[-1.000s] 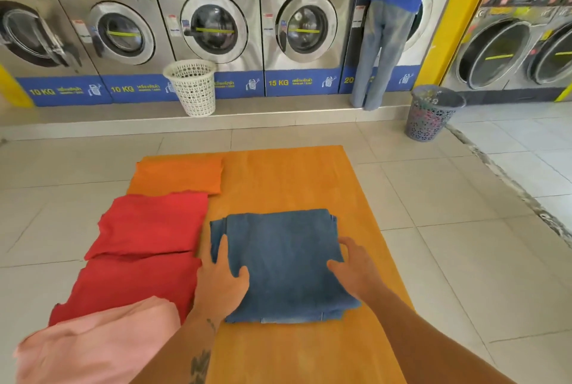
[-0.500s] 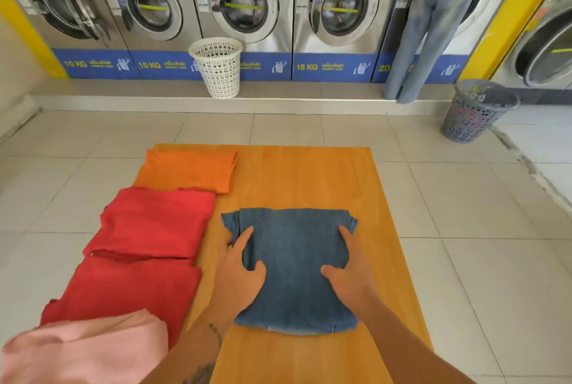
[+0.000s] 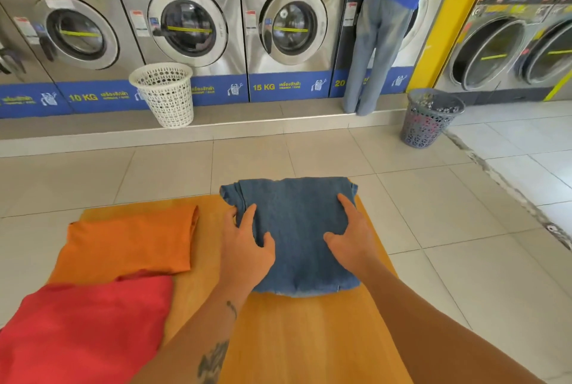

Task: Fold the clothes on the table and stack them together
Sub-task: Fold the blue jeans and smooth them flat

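Note:
A folded blue denim garment (image 3: pixel 297 229) is at the far end of the orange table (image 3: pixel 309 337), its far edge past the table's end. My left hand (image 3: pixel 247 253) grips its left side, thumb on top and fingers at the edge. My right hand (image 3: pixel 353 238) grips its right side the same way. To the left lies a folded orange garment (image 3: pixel 130 244). A folded red garment (image 3: pixel 86 331) lies nearer me at the left, overlapping the table's edge.
A white laundry basket (image 3: pixel 164 94) and a grey basket (image 3: pixel 430 117) stand on the tiled floor by a row of washing machines (image 3: pixel 192 28). A person in a blue top (image 3: pixel 380 43) stands at a machine beyond the table.
Both hands have carried the folded denim away from me to the table's far end. The view has shifted forward, so the pink garment and one red garment are out of frame.

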A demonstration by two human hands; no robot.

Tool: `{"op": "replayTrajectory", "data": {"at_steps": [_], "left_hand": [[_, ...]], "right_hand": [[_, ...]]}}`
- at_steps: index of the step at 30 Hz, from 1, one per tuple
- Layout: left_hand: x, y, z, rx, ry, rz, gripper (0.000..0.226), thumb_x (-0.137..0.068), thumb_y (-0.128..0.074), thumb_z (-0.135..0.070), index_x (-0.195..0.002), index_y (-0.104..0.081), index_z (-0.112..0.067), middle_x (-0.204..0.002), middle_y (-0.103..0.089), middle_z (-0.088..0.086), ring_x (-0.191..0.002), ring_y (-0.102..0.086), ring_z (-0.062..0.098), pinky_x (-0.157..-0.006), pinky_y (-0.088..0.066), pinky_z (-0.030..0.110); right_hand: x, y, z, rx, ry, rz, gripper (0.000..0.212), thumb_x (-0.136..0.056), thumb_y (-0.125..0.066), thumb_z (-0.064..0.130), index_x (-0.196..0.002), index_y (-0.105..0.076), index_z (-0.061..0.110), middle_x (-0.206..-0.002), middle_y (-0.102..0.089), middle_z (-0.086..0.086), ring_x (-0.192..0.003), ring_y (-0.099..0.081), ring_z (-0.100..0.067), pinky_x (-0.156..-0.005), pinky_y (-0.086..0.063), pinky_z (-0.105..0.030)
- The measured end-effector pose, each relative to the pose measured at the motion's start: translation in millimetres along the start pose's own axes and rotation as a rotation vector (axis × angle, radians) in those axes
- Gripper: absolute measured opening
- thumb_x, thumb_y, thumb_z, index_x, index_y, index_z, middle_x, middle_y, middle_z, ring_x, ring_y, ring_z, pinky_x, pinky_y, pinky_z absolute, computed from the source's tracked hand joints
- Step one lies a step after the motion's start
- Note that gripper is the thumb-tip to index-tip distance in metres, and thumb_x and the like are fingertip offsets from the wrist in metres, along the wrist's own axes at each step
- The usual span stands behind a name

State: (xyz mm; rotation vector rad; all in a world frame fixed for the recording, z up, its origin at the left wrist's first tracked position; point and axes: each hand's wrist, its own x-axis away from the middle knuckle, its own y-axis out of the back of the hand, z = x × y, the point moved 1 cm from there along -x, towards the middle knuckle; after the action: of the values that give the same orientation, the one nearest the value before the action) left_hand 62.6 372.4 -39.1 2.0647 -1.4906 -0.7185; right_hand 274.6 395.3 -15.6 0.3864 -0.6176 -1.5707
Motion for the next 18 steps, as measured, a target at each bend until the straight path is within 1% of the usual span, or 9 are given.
{"op": "replayTrajectory", "data": {"at_steps": [3,4,7,8,10,12,15,18], "left_hand": [[-15.0,-19.1,18.1,-0.057,0.017,0.082,0.065,-0.091,-0.059,-0.033,-0.150,-0.035,-0.021,-0.158,-0.020,0.008,-0.145,-0.023,0.023,-0.115,-0.026,0.036],[-16.8,-24.0,24.7,-0.086,0.036,0.100,0.065,-0.092,-0.056,-0.036,-0.151,-0.032,-0.022,-0.159,-0.017,0.008,-0.146,-0.021,0.024,-0.116,-0.025,0.037],[-17.0,-31.8,36.0,-0.173,0.127,0.106,0.063,-0.094,-0.046,-0.044,-0.152,-0.029,-0.029,-0.159,-0.016,0.008,-0.144,-0.021,0.026,-0.115,-0.031,0.043],[-17.1,-32.6,36.7,-0.206,0.137,0.100,0.062,-0.094,-0.044,-0.045,-0.152,-0.029,-0.031,-0.158,-0.017,0.009,-0.142,-0.023,0.027,-0.113,-0.034,0.045],[-19.4,-32.7,35.9,-0.277,0.129,0.094,0.061,-0.092,-0.040,-0.046,-0.151,-0.031,-0.032,-0.157,-0.019,0.011,-0.139,-0.026,0.029,-0.111,-0.034,0.046],[-21.8,-32.1,35.1,-0.324,0.117,0.106,0.060,-0.092,-0.038,-0.047,-0.150,-0.031,-0.032,-0.159,-0.015,0.012,-0.141,-0.024,0.030,-0.112,-0.030,0.046],[-23.3,-31.1,34.1,-0.343,0.118,0.124,0.059,-0.092,-0.039,-0.047,-0.149,-0.033,-0.032,-0.162,-0.006,0.011,-0.144,-0.018,0.029,-0.113,-0.026,0.046],[-23.2,-30.5,32.8,-0.354,0.142,0.163,0.060,-0.092,-0.038,-0.048,-0.150,-0.032,-0.032,-0.162,-0.007,0.012,-0.145,-0.018,0.030,-0.114,-0.026,0.046]], "right_hand": [[-20.3,-9.5,-15.4,0.067,-0.041,0.036,0.079,-0.082,-0.061,0.017,-0.150,-0.026,0.034,-0.146,-0.039,0.007,-0.113,-0.049,-0.017,-0.079,-0.042,-0.023],[-23.9,-12.2,-22.1,0.104,-0.054,0.046,0.077,-0.083,-0.060,0.019,-0.150,-0.026,0.033,-0.149,-0.035,0.005,-0.117,-0.049,-0.019,-0.082,-0.043,-0.026],[-25.9,-20.3,-39.2,0.276,-0.024,0.040,0.075,-0.084,-0.056,0.035,-0.151,-0.021,0.035,-0.150,-0.029,0.000,-0.119,-0.047,-0.024,-0.090,-0.049,-0.037],[-24.8,-23.1,-42.3,0.345,-0.005,0.020,0.074,-0.084,-0.052,0.040,-0.151,-0.019,0.036,-0.150,-0.025,-0.001,-0.119,-0.045,-0.025,-0.091,-0.050,-0.040],[-24.1,-28.1,-45.1,0.488,0.030,-0.022,0.072,-0.085,-0.045,0.046,-0.150,-0.016,0.036,-0.152,-0.017,-0.002,-0.120,-0.039,-0.027,-0.092,-0.049,-0.043],[-25.4,-31.2,-45.8,0.579,0.029,-0.040,0.072,-0.086,-0.039,0.049,-0.152,-0.012,0.036,-0.155,-0.011,-0.004,-0.123,-0.035,-0.030,-0.095,-0.046,-0.044],[-29.6,-33.2,-44.5,0.729,-0.011,-0.045,0.073,-0.087,-0.033,0.051,-0.153,-0.009,0.033,-0.158,-0.004,-0.009,-0.132,-0.026,-0.033,-0.105,-0.036,-0.048],[-28.8,-36.0,-32.4,0.949,0.003,-0.070,0.071,-0.086,-0.035,0.047,-0.152,-0.016,0.026,-0.160,0.001,-0.013,-0.141,-0.012,-0.038,-0.107,-0.026,-0.052]]}}
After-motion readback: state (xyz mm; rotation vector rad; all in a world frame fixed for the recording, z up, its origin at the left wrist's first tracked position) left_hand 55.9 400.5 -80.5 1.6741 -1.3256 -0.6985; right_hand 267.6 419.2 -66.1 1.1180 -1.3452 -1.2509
